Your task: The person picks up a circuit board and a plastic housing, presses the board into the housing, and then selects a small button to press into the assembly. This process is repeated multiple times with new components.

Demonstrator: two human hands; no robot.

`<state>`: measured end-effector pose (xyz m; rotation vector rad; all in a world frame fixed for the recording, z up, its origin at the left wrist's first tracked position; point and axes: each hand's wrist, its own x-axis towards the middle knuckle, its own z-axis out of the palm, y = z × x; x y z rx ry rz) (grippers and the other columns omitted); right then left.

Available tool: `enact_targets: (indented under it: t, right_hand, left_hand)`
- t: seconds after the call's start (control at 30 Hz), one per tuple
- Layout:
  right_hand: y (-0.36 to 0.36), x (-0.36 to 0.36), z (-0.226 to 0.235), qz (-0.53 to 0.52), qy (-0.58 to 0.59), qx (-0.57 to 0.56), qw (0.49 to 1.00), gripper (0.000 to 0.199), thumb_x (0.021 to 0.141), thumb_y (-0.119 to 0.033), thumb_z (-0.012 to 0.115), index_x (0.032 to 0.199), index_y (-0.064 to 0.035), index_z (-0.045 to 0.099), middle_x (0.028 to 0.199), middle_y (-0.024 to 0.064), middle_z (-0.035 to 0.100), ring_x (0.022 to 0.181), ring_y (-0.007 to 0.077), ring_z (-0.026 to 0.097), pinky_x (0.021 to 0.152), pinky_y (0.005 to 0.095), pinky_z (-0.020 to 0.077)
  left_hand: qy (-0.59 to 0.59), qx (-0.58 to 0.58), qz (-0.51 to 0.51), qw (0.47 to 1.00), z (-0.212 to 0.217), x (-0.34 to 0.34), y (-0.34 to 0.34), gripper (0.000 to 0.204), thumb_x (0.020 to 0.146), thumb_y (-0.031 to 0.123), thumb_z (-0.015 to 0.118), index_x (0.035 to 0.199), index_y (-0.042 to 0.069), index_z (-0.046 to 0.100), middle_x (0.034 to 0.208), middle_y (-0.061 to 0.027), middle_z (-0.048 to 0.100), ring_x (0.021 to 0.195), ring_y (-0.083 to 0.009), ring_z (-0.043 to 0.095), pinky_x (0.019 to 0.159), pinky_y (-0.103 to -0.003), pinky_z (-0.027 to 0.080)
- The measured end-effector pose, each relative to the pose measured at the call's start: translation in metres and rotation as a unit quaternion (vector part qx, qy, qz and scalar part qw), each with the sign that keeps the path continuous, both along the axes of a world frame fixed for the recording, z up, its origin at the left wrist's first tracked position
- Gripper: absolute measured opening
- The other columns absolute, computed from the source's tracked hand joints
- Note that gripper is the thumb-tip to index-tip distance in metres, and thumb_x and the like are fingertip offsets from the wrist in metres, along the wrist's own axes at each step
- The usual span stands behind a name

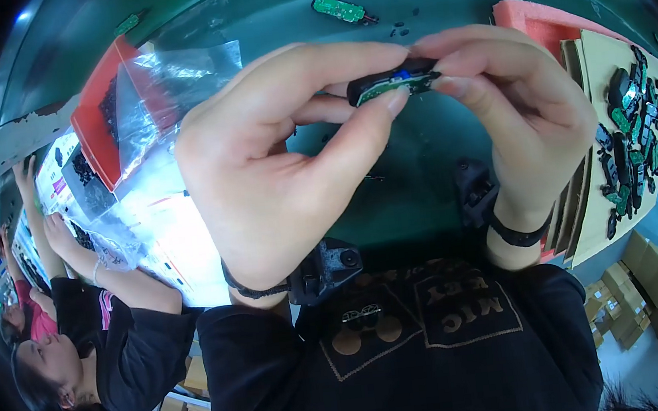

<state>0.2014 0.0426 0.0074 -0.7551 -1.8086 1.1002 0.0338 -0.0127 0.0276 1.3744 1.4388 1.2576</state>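
Between my two hands is a small black plastic housing with a green circuit board (390, 85) in it; a blue part shows near its middle. My left hand (259, 149) pinches its left end and lower edge between thumb and fingers. With thumb and fingertips, my right hand (514, 98) grips the right end. The fingers cover part of both ends. Beyond my hands, a loose green circuit board (339, 10) lies on the green work surface (416, 196), with a few tiny black pieces (400, 29) beside it.
At the left stand a red bin (95, 118) of small black parts and a clear plastic bag (172, 85). Cardboard (586, 210) at the right bears a pile of black-and-green assemblies (630, 134), near pink foam (538, 19). A co-worker in black (130, 339) works at my left.
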Motion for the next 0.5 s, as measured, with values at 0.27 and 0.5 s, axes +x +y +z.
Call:
enact_targets:
  t: [0.27,0.5]
  right_hand:
    - [-0.0001,-0.0018,-0.0031,0.015,0.044,-0.013,0.999,0.016,0.076,0.012,0.060,0.090,0.0065,0.056,0.095,0.0201,0.063,0.085,0.0197,0.063,0.073,0.0234,0.0522]
    - [-0.0027,0.0059,-0.0028,-0.063,0.012,-0.223,0.973,0.024,0.077,0.010,0.061,0.100,0.0060,0.054,0.097,0.0191,0.063,0.090,0.0217,0.063,0.078,0.0266,0.0517]
  left_hand:
    - [0.085,0.074,-0.007,0.994,0.0030,0.0021,-0.0013,0.026,0.071,-0.014,0.064,0.096,-0.010,0.061,0.089,-0.0149,0.063,0.071,-0.0170,0.064,0.064,-0.021,0.050]
    - [0.028,-0.003,-0.010,1.000,-0.0019,0.0008,0.0015,0.026,0.072,-0.011,0.064,0.097,-0.011,0.060,0.085,-0.0141,0.064,0.068,-0.0169,0.063,0.064,-0.022,0.051]
